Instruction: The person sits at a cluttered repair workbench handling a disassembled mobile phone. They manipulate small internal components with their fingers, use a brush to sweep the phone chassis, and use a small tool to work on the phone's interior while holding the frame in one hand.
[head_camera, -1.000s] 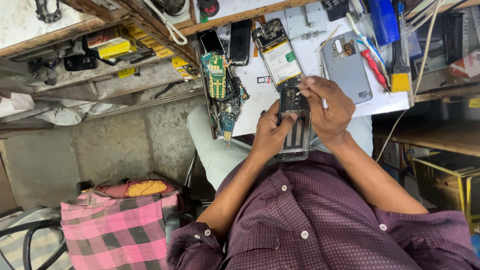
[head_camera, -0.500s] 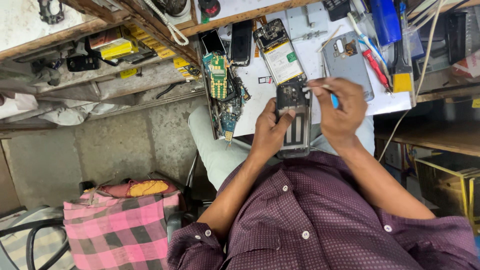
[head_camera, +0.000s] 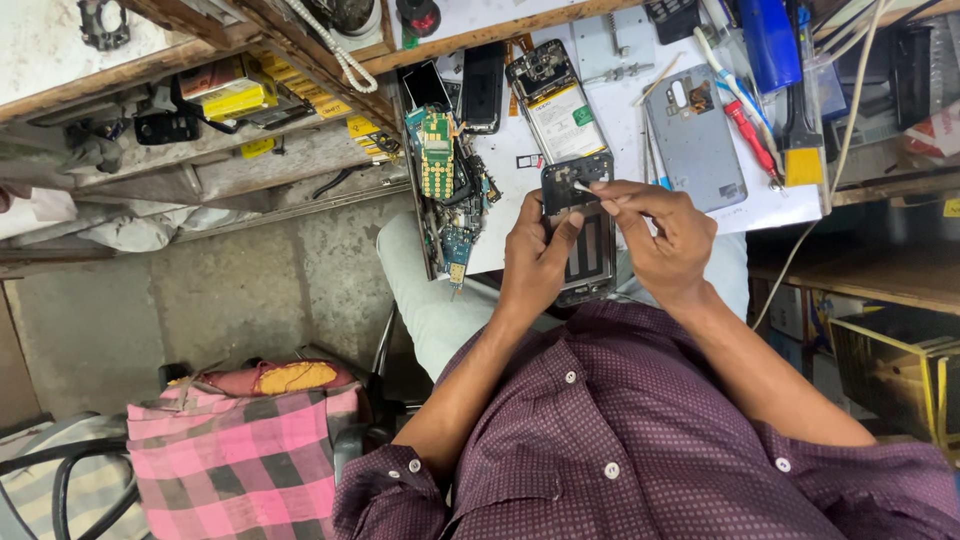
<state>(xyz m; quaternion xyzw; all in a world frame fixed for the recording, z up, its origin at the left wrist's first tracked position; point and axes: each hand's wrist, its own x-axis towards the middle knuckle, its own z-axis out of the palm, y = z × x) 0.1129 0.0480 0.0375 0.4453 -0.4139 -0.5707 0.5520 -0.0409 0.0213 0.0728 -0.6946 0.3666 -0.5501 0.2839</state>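
Observation:
My left hand (head_camera: 535, 255) grips a dismantled phone frame (head_camera: 585, 235), dark and opened up, with the thumb lying across its middle. My right hand (head_camera: 660, 235) pinches a thin light-coloured tool whose tip touches the upper part of the frame. Both hands are held over my lap at the edge of a white work surface (head_camera: 620, 120). Just beyond the frame lies an opened phone showing its battery (head_camera: 555, 100), and to its right a grey back cover (head_camera: 693, 135).
Green circuit boards (head_camera: 440, 170) are piled at the work surface's left edge. Two dark phones (head_camera: 470, 85), a red screwdriver (head_camera: 745, 130), a brush with a yellow band (head_camera: 800, 150) and a blue object (head_camera: 768, 40) lie around. A pink checked cloth (head_camera: 230, 450) sits lower left on the floor side.
My right hand has shifted left and brought the tool's tip onto the upper part of the phone frame. The left hand keeps the same hold.

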